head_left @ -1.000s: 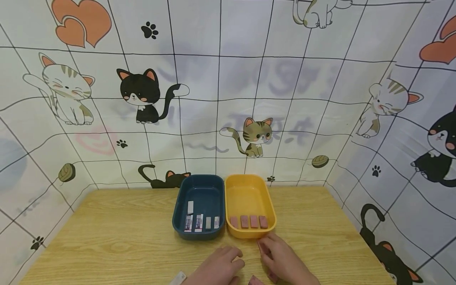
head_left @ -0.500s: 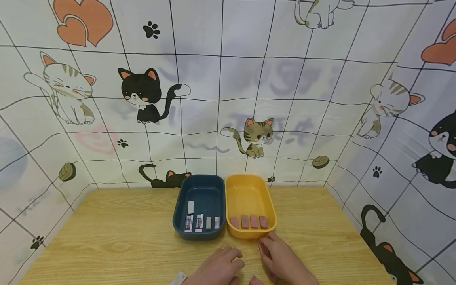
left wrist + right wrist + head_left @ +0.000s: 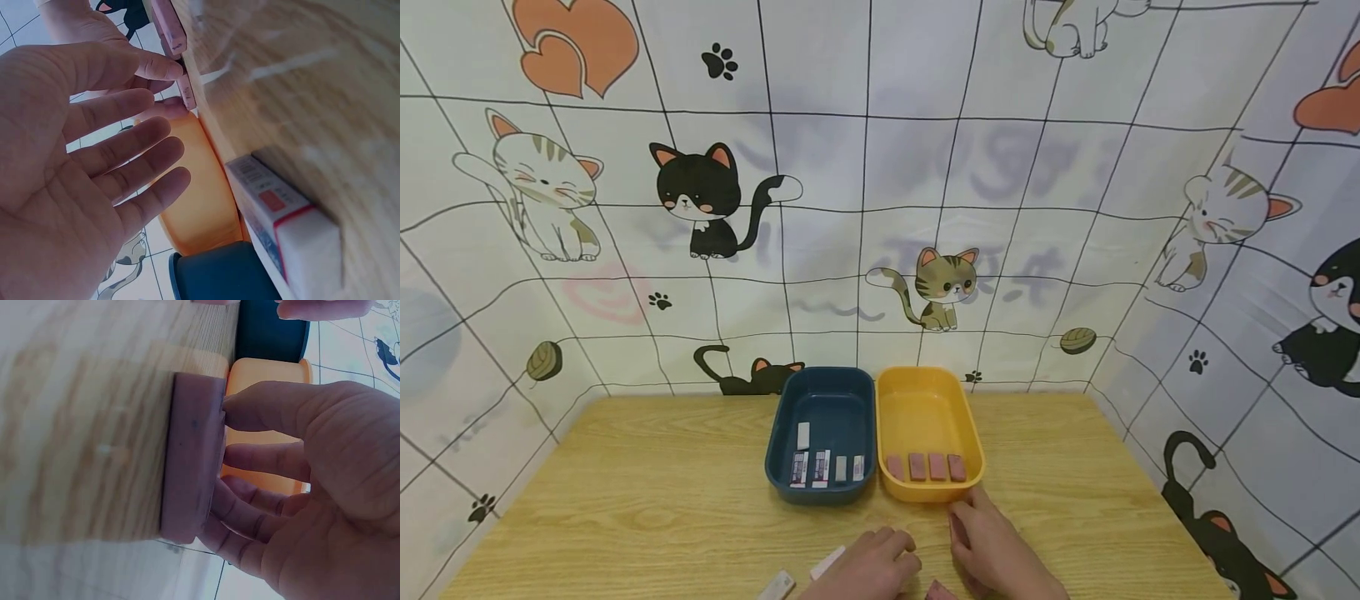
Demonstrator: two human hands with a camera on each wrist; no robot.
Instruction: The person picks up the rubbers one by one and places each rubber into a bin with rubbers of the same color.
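A white sheet (image 3: 820, 150), ruled with thin black lines and printed with cartoon cats, paw prints, yarn balls and orange hearts, is enclosing a table (image 3: 662, 483) of pale wood grain at the back and on both sides. At this surface, just in front of a yellow bin (image 3: 925, 417), we are finding a small pink block (image 3: 186, 91), which the right hand (image 3: 996, 542) is pinching between thumb and fingers. In the right wrist view we are seeing a further pink block (image 3: 190, 462) lying on the wood; it is partly hiding the fingertips, and we are not able to tell whether they are touching it. The left hand (image 3: 872, 567) is extending its fingers, slightly spread and holding nothing, above a white box (image 3: 272, 200) with a red stripe. Farther out, the yellow bin is containing four pink blocks (image 3: 937, 467) in a row along its near end. Beside it, a dark blue bin (image 3: 820, 497) is holding five white pieces (image 3: 822, 468), two bearing dark print. Both bins are standing near the table's back edge, where the sheet's lines are bending in soft waves and faint bluish marks are showing.
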